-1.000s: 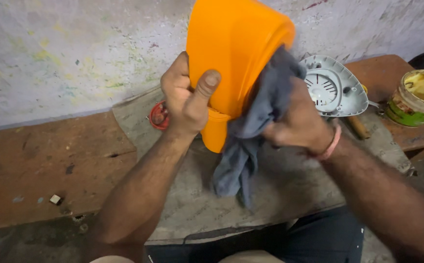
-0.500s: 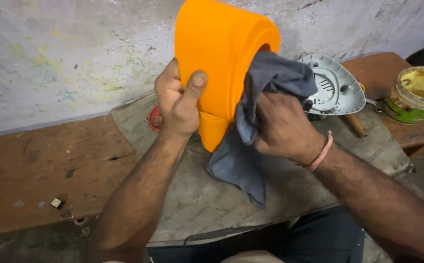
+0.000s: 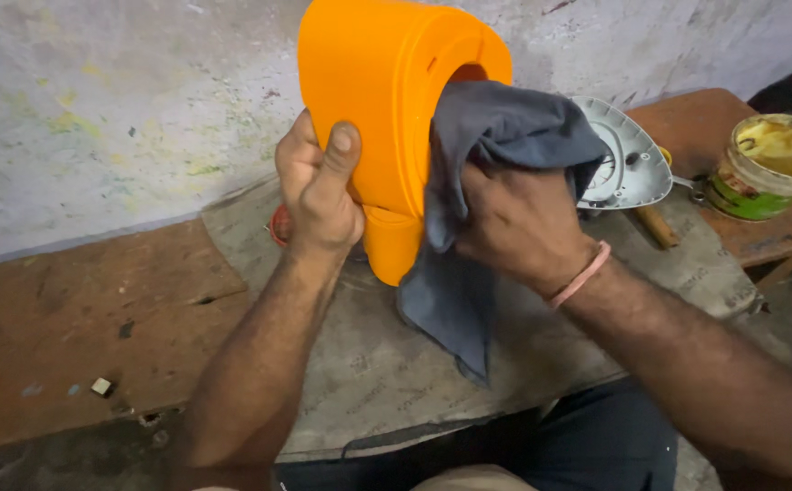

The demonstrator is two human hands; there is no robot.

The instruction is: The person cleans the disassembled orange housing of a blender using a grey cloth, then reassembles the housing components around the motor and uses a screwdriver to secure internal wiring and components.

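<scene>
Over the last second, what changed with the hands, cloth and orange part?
The right hand slid the grey cloth from the orange housing's side up into its opening, and the housing turned slightly. The left hand kept its grip; metal plate and tin stayed put.

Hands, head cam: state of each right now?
Left hand: closed, gripping the orange housing.
Right hand: closed on the grey cloth, pressing it against the housing's opening.
</scene>
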